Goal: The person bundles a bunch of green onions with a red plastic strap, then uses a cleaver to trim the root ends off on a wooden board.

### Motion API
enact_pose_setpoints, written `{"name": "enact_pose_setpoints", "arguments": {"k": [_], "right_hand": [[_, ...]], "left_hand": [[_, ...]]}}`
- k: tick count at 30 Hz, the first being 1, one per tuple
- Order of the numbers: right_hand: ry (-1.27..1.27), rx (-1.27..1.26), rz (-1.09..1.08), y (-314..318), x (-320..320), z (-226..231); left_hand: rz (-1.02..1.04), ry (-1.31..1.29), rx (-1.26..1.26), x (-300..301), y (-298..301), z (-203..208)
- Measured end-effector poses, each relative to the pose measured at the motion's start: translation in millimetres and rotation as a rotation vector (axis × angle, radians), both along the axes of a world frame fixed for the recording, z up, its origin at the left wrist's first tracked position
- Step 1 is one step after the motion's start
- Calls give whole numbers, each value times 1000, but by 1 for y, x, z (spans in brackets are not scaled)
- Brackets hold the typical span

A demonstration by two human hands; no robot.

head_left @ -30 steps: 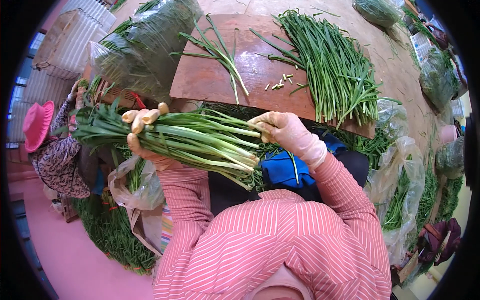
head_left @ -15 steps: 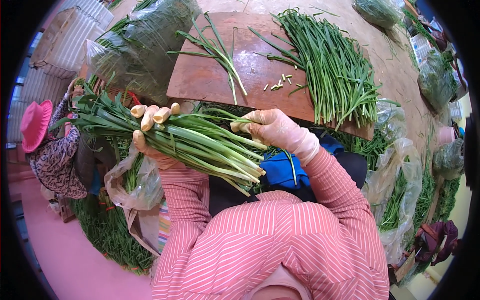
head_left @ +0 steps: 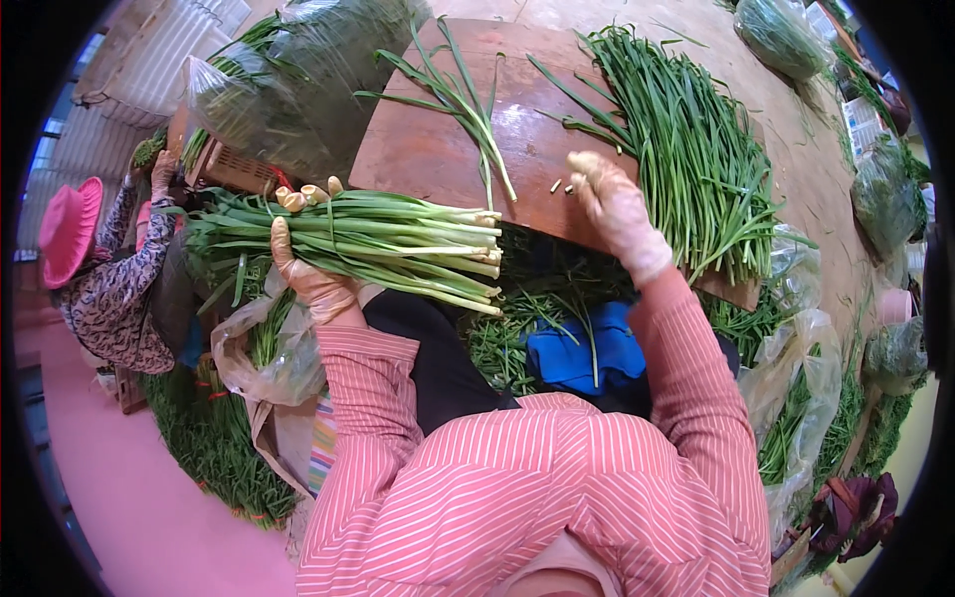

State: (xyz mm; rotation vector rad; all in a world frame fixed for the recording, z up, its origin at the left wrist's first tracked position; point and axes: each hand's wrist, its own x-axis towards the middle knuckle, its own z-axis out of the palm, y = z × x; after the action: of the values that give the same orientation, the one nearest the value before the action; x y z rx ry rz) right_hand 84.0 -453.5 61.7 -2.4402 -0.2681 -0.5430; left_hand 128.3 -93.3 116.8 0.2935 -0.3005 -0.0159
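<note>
The left hand (head_left: 316, 287) is clasping a bundle of flat-leaved green stalks (head_left: 398, 239), its fingers curling over the far side and its thumb pressing on the near side. The bundle is extending crosswise near the wooden board's (head_left: 537, 124) near-left corner, pale ends pointing right. The right hand (head_left: 619, 214) is hovering at the board's right part, just beside the large stalk pile (head_left: 691, 149); its fingers are bending, but whether they are pinching anything cannot be told from this angle. Short stem pieces (head_left: 556, 186) are resting beside that hand; loose stalks (head_left: 479, 119) are lying farther left.
</note>
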Motion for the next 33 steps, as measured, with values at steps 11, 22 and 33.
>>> {"name": "enact_pose_setpoints", "arguments": {"k": [11, 22, 33], "right_hand": [[557, 351, 252, 59, -92, -4], [265, 391, 97, 80, -50, 84], [291, 632, 40, 45, -77, 90]], "left_hand": [[138, 298, 71, 13, 23, -35], [147, 383, 96, -4, -32, 3], [161, 427, 256, -6, -36, 6]]}}
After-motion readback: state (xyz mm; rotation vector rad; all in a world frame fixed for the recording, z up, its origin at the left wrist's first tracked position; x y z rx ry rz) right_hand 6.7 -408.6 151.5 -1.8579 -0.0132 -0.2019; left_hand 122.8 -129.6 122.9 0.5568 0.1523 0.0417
